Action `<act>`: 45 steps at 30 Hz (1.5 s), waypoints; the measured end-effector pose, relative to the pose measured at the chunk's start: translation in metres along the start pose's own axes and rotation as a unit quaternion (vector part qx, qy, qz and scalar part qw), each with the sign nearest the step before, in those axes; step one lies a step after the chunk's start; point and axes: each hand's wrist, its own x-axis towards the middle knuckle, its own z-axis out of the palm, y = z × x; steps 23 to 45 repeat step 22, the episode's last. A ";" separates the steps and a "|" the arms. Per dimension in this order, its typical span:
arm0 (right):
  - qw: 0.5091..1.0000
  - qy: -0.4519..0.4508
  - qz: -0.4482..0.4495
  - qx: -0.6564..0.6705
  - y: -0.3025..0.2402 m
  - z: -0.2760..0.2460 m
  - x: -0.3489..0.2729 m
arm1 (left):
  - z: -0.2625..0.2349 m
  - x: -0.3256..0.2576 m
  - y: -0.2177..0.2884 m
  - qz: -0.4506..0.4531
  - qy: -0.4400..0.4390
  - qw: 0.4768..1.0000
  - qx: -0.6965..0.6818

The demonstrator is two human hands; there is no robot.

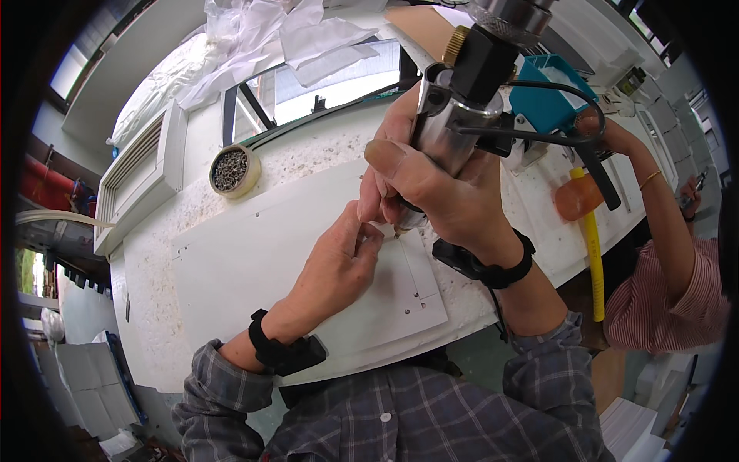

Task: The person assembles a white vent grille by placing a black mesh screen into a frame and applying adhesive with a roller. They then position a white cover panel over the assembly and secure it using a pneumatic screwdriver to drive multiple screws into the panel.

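My right hand (462,189) is wrapped round a silver cylindrical hand tool (450,142) with a black block, a brass-coloured knob and a black lever or loop. The tool leans, its lower end pointing down at a flat white panel (254,285). Beside that lower end, my left hand (331,266) rests over the panel with thumb and fingers pinched together. What those fingers hold, if anything, is hidden. Several small dark fasteners or holes and a thin line mark the panel's right part. Beyond the panel stands a round tub (256,172) filled with small dark metal pieces.
A dark-framed glass pane (339,85) lies at the back, under crumpled white sheeting (254,38). At left leans a white louvred frame (146,181). A teal bin (531,96), an orange object (577,200) and a yellow tube (593,262) are at right, near another person's arm (662,192).
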 end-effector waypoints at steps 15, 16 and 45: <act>0.994 0.027 -0.066 -0.082 -0.031 -0.013 0.006 | -0.087 -0.037 -0.012 0.003 0.139 0.953 0.269; 0.993 0.021 -0.082 -0.085 -0.028 -0.015 0.007 | -0.108 -0.044 -0.029 0.004 0.174 0.942 0.287; 0.994 0.052 -0.064 -0.070 -0.020 -0.014 0.012 | -0.176 -0.033 -0.040 0.015 0.250 0.898 0.361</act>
